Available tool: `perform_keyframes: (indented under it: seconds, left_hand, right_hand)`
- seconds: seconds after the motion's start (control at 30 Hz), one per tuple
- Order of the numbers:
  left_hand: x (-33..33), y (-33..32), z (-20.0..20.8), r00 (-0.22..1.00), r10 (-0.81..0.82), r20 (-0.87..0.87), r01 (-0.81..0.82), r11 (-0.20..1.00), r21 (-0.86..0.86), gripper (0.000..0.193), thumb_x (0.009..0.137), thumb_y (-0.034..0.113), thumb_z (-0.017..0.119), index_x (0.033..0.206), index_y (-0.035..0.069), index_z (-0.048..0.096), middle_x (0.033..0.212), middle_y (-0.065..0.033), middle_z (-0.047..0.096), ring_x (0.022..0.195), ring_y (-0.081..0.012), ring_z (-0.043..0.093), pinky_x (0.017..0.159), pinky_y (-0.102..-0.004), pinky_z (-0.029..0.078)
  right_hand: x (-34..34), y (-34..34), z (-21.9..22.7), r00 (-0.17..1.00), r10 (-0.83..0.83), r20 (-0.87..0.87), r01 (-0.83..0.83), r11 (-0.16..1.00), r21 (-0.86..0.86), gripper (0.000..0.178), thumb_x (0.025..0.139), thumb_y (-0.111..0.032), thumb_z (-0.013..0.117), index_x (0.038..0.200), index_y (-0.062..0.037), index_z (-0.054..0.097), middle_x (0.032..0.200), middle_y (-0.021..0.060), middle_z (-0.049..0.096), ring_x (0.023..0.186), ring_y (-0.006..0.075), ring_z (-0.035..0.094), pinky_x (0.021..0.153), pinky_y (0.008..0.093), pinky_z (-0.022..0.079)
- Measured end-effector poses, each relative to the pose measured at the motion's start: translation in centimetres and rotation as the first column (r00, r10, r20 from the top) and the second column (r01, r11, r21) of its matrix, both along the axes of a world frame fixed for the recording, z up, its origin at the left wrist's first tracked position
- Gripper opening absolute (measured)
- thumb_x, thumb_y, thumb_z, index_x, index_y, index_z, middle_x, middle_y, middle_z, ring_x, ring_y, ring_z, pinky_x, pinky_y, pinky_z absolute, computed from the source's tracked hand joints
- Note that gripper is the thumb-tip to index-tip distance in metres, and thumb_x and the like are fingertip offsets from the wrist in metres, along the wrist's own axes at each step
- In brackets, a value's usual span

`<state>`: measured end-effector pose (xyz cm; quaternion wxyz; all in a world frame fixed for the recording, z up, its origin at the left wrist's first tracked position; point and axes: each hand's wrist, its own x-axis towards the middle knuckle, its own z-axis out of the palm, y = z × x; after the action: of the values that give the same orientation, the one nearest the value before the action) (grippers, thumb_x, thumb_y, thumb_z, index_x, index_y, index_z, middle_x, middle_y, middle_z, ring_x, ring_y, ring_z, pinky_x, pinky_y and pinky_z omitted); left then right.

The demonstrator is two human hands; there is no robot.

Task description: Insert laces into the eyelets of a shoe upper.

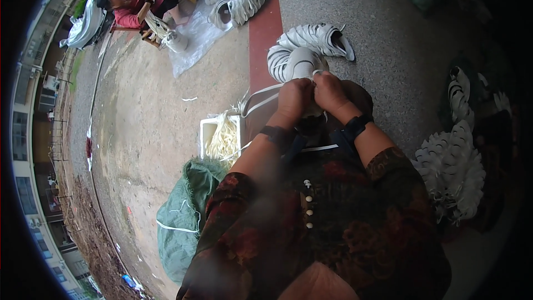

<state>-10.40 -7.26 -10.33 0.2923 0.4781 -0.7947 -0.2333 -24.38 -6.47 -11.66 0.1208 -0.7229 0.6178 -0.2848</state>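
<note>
My left hand [294, 100] and my right hand [332, 93] are close together in front of my body, both with curled fingers. Just beyond them is a light grey shoe upper [302, 63], its near part hidden by my hands. A white shoelace [260, 100] loops out to the left from my left hand. At my right fingertips a short piece of white lace shows, pinched over the shoe upper. Past this upper, a curved row of nested grey-white shoe uppers [313, 39] lies on the ground.
Left of my lap stands a white box [206, 136] of loose cream laces [225, 140], with a green woven sack [186, 216] nearer me. More shoe uppers [452, 169] are piled at right. Far left, a seated person [136, 8] works beside plastic sheeting [194, 41] and stacked uppers [241, 3].
</note>
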Motion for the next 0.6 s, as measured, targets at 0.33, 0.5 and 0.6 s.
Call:
perform_keyframes:
  seconds: [0.33, 0.5, 0.6]
  left_hand:
    - [-0.6, 0.3, -2.7, 0.988, 0.024, 0.152, 0.007, 0.980, -0.199, 0.008, 0.077, 0.018, 0.057, 0.074, 0.011, 0.058, 0.073, -0.0105, 0.060, 0.066, -0.0319, 0.061, 0.057, -0.0416, 0.049]
    - [-1.3, 0.5, -2.4, 0.960, 0.050, 0.277, 0.004, 0.982, -0.190, 0.013, 0.072, 0.021, 0.063, 0.075, 0.010, 0.058, 0.076, -0.0106, 0.060, 0.066, -0.0302, 0.062, 0.056, -0.0409, 0.050]
    - [-1.6, 0.4, -1.4, 0.945, 0.062, 0.322, -0.016, 0.989, -0.144, 0.017, 0.068, 0.023, 0.066, 0.074, 0.008, 0.059, 0.074, -0.0133, 0.061, 0.066, -0.0320, 0.062, 0.057, -0.0406, 0.051]
  right_hand:
    - [-1.3, 0.5, -0.6, 0.919, 0.049, 0.391, -0.068, 0.997, 0.034, 0.008, 0.070, -0.002, 0.053, 0.076, 0.0003, 0.058, 0.079, 0.0240, 0.057, 0.082, 0.0428, 0.056, 0.072, 0.0454, 0.046]
    - [-1.1, 0.5, -0.8, 0.933, 0.044, 0.357, -0.047, 0.999, -0.002, 0.009, 0.071, -0.001, 0.055, 0.078, 0.0000, 0.060, 0.080, 0.0238, 0.058, 0.082, 0.0423, 0.056, 0.072, 0.0446, 0.046]
    - [-1.1, 0.4, -1.0, 0.929, 0.044, 0.367, -0.044, 0.999, -0.009, 0.009, 0.070, -0.002, 0.056, 0.078, -0.0004, 0.060, 0.080, 0.0234, 0.058, 0.082, 0.0417, 0.056, 0.072, 0.0444, 0.046]
